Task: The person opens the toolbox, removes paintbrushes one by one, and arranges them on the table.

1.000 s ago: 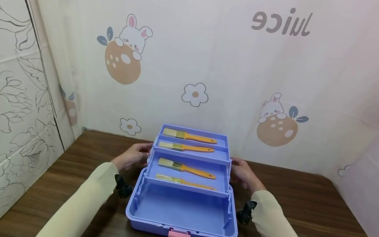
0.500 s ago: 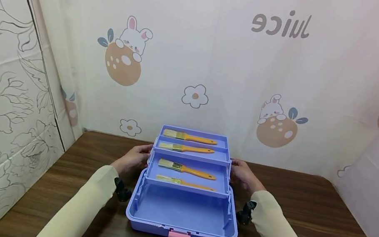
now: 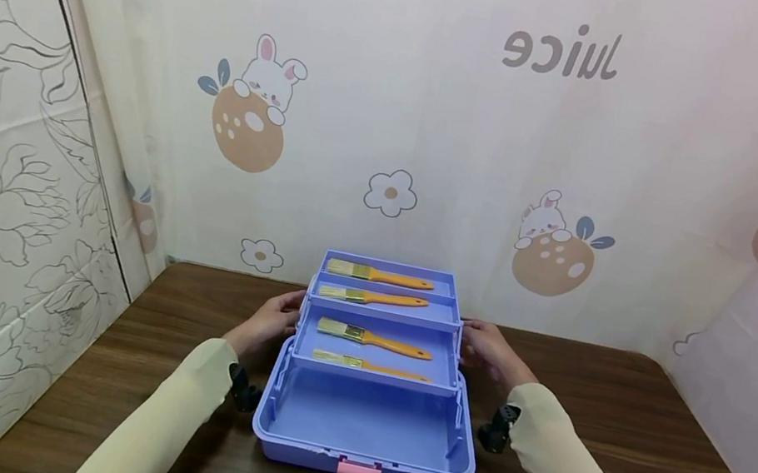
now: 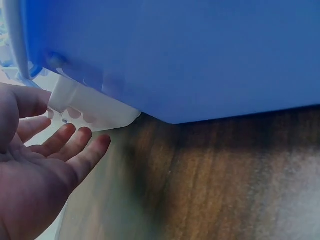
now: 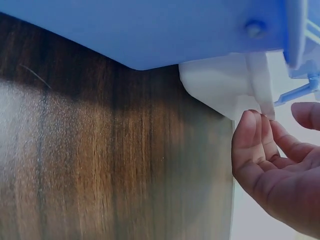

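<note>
A blue-purple tool box stands unfolded on the table, its two stepped trays raised at the back. Several paintbrushes with yellow handles lie in the trays, bristles to the left. Behind the box hangs its whitish lid, swung back. At the left rear corner is my left hand, its fingertips by the lid's edge and fingers loosely extended. On the other side my right hand touches the lid's edge with slightly bent fingertips, thumb held apart in the right wrist view. In the head view the trays partly hide both hands' fingertips.
The brown wooden table extends on both sides of the box. A printed curtain hangs right behind the table's rear edge. The box's pink latch faces me at the front, and its lower compartment holds nothing.
The right wrist has shifted slightly outward to the right. The head view has tilted up a touch; box, trays and paintbrushes stay in place.
</note>
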Demonstrator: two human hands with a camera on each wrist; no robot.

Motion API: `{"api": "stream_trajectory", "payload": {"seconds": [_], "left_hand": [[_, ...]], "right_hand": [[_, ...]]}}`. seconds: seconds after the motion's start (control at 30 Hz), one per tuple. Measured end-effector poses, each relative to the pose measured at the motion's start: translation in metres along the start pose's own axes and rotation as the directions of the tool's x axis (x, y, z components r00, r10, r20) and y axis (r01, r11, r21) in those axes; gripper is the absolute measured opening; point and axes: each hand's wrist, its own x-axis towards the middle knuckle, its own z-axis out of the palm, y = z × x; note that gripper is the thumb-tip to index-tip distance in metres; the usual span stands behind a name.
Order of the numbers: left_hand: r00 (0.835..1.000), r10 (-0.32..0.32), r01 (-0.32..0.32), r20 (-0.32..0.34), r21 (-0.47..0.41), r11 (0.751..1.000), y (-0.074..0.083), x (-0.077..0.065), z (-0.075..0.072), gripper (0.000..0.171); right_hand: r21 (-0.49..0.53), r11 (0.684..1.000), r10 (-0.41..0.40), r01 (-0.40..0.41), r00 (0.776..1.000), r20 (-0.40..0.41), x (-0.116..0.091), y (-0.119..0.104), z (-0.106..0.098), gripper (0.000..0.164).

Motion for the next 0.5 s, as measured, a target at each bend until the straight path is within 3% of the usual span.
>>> {"api": "stream_trajectory", "payload": {"seconds": [0.23, 0.5], "left_hand": [[0.999, 0.034, -0.034, 0.004, 0.024, 0.999, -0.001, -0.003, 0.003, 0.049], [0.998, 0.059, -0.059, 0.003, 0.004, 0.998, -0.002, -0.006, 0.004, 0.05]], "right_hand": [[0.041, 0.999, 0.018, -0.018, 1.0, 0.001, -0.01, -0.005, -0.006, 0.044], [0.064, 0.998, -0.031, 0.028, 0.998, 0.052, -0.025, -0.01, -0.011, 0.043]]}}
